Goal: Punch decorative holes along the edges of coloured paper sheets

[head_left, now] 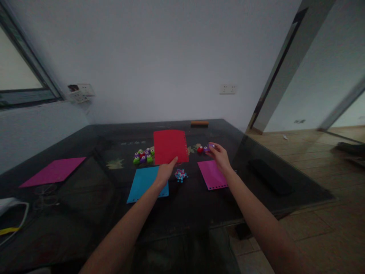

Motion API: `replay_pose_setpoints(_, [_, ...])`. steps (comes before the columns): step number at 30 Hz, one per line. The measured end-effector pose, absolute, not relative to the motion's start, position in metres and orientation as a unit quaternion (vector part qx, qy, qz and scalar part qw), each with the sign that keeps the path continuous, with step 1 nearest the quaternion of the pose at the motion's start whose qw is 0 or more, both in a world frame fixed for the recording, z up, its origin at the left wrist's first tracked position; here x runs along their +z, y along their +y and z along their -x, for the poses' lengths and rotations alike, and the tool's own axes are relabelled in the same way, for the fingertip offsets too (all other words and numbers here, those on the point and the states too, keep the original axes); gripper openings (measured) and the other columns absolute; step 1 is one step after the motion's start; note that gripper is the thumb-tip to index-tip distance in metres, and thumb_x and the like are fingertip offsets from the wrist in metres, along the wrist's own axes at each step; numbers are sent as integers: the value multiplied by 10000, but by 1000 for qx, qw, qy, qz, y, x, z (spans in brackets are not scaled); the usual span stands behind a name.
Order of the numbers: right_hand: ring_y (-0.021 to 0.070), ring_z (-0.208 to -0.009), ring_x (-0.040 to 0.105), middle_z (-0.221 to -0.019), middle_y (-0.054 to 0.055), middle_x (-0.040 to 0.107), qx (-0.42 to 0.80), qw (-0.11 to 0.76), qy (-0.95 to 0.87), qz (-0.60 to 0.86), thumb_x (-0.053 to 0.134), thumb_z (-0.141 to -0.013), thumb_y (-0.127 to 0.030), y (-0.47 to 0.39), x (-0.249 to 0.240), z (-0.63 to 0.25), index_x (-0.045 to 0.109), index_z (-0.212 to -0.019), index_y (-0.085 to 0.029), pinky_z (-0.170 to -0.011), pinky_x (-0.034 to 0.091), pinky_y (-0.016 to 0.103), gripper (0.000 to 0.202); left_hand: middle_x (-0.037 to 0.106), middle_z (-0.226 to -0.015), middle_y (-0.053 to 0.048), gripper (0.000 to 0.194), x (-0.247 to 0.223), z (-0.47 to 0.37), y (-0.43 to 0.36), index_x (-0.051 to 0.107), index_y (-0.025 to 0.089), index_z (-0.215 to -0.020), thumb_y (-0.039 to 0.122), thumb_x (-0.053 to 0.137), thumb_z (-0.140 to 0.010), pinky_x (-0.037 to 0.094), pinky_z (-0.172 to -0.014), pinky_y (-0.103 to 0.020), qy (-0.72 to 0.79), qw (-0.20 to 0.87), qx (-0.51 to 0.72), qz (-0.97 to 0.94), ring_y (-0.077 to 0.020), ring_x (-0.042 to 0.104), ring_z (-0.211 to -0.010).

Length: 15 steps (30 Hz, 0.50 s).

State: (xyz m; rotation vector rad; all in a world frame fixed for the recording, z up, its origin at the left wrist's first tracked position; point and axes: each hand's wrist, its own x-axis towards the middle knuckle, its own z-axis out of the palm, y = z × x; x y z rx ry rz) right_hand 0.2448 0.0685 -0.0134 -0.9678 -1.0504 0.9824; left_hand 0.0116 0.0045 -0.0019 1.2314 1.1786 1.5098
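My left hand (167, 170) grips the near edge of a red sheet (170, 146), thumb on top. The sheet is raised a little above the table. My right hand (219, 153) pinches a small purple toy (211, 145) with eyes. Just left of it are another purple toy (205, 149) and a red toy (200, 149). Several green, purple and red toys (143, 156) stand grouped left of the red sheet. A blue sheet (145, 182) lies under my left wrist, a pink sheet (212, 176) under my right. Between them sits a pile of small pink and blue pieces (180, 175).
Another pink sheet (54, 171) lies at the far left of the dark table (182, 213), near white cables (25, 213). A brown roll (199, 123) is by the wall, and a black long object (269, 177) lies at the right.
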Motion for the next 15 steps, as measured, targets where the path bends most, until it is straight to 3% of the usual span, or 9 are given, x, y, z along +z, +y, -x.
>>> replay_pose_setpoints(2, [123,-667,609,-861,19,615,387,659,-472,439,658,-636,-405,81,-10,-263,585,-977,-191,-681,521,303,409,673,-987,-82,282,4,-17,0,614,162,-976,219,612,-699,513,-790,-372,409,502,627,-432,-235,624,-925])
replay_pose_setpoints(4, [119,-642,606,-874,33,619,328,611,-525,494,599,-702,-378,96,-9,-278,568,-1039,-171,-661,516,295,397,650,-1050,-84,361,10,-21,-4,562,170,-1063,160,598,-705,521,-791,-381,374,548,632,-401,-220,621,-932])
replay_pose_setpoints(7, [119,-628,607,-881,61,641,190,412,-619,641,554,-754,-282,117,-12,-291,573,-1061,-146,-645,493,271,336,628,-1093,-102,389,13,-22,-6,529,177,-1102,130,586,-721,530,-768,-366,363,587,622,-369,-204,633,-893])
replay_pose_setpoints(12, [210,-894,599,-938,120,649,109,321,-626,703,611,-703,-189,140,-24,-293,635,-906,-136,-788,435,318,211,632,-1084,-106,372,3,-17,0,542,169,-1063,130,622,-702,539,-682,-310,420,560,615,-362,-187,647,-829])
replay_pose_setpoints(15, [227,-935,588,-942,127,649,89,291,-630,714,608,-704,-182,145,-29,-291,646,-873,-142,-801,419,322,178,654,-1026,-121,337,-6,-14,7,570,132,-1009,142,648,-681,538,-666,-326,447,519,619,-383,-200,651,-794])
